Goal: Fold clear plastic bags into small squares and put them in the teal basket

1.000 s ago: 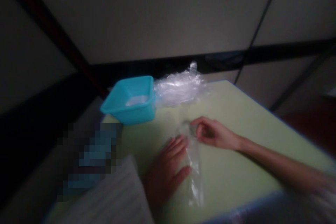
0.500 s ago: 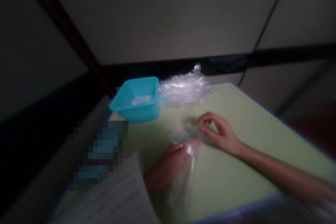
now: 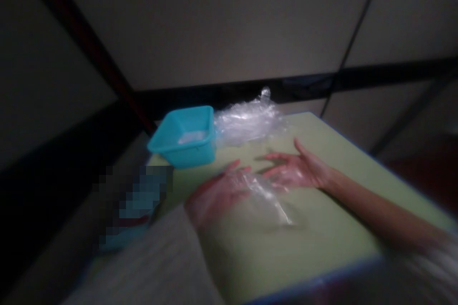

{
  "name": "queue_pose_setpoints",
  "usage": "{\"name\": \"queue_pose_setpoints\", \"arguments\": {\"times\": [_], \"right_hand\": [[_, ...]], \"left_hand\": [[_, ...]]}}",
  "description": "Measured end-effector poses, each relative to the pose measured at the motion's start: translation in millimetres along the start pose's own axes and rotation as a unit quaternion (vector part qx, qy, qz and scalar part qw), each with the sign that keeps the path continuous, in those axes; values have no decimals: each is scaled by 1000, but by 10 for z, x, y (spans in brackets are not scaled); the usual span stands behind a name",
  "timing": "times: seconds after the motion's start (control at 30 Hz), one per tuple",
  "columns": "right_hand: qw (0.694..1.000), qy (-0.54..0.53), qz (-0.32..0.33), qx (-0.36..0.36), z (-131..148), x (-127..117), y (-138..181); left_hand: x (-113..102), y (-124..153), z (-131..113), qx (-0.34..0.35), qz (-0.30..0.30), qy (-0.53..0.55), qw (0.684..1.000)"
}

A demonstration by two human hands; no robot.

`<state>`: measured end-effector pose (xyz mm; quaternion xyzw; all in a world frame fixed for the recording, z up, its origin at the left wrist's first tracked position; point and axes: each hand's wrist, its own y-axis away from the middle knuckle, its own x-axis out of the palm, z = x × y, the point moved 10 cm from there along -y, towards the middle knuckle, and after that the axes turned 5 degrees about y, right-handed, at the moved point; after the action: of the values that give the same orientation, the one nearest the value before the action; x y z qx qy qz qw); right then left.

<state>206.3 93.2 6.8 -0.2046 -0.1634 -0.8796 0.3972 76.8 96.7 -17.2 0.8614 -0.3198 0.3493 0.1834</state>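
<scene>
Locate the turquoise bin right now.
In the head view, the turquoise bin is left of centre, at the far-left part of the table, beyond the left hand and just left of the crumpled clear plastic.

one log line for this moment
left hand: behind clear film | right hand: open, at film | turquoise bin: beside crumpled plastic

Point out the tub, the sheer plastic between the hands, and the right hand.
Tub (image 3: 193, 155): head view, on its front outer wall.
Plastic (image 3: 266, 195): head view, on its shiny crease.
Right hand (image 3: 310, 169): head view, on the palm.
</scene>
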Motion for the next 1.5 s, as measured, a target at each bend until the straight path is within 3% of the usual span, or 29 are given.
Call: {"name": "queue_pose_setpoints", "arguments": {"times": [0.17, 0.37, 0.43, 0.5, 0.6, 0.67, 0.73, 0.8, 0.83, 0.97, 1.07, 1.13, 1.2, 1.3, 1.4, 1.5], "right_hand": [[999, 34, 0, 5, -30, 25, 13], [968, 251, 21, -8, 36, 118, 65], [957, 291, 2, 4, 58, 55, 88], [946, 317, -64, -14, 151, -105, 100], [883, 376, -253, -124, 471, -422, 216], [806, 422, -363, -201, 668, -496, 377], [731, 488, -405, -253, 789, -387, 481], [681, 563, -376, -281, 829, -156, 479], [670, 595, -339, -286, 814, -25, 444], [682, 665, -106, -285, 557, 487, 268], [631, 728, 3, -267, 330, 686, 217], [572, 785, -5, -238, 240, 655, 167], [515, 827, -70, -214, 251, 550, 131], [471, 839, -188, -197, 368, 386, 155], [494, 814, -219, -214, 445, 367, 207], [539, 791, -150, -247, 416, 517, 216]], "left_hand": [[-41, 104, -26, -3, -65, 15, 998], [13, 135, 35, -44, -117, -13, 992], [25, 121, 69, -53, -113, -18, 992], [22, 103, 74, -44, -101, -24, 994], [-35, 97, -2, 4, -111, -51, 992], [-77, 115, -91, 46, -139, -69, 987], [-82, 142, -177, 81, -165, -85, 979], [-68, 175, -258, 107, -189, -105, 970], [-62, 191, -292, 116, -202, -117, 965], [-90, 242, -370, 134, -242, -159, 948], [-164, 240, -358, 136, -245, -181, 943], [-225, 226, -343, 140, -238, -203, 940], [-263, 212, -343, 150, -226, -237, 933], [-230, 201, -355, 168, -195, -298, 919], [-106, 213, -357, 183, -153, -354, 904], [-28, 239, -347, 191, -134, -391, 890]]}}
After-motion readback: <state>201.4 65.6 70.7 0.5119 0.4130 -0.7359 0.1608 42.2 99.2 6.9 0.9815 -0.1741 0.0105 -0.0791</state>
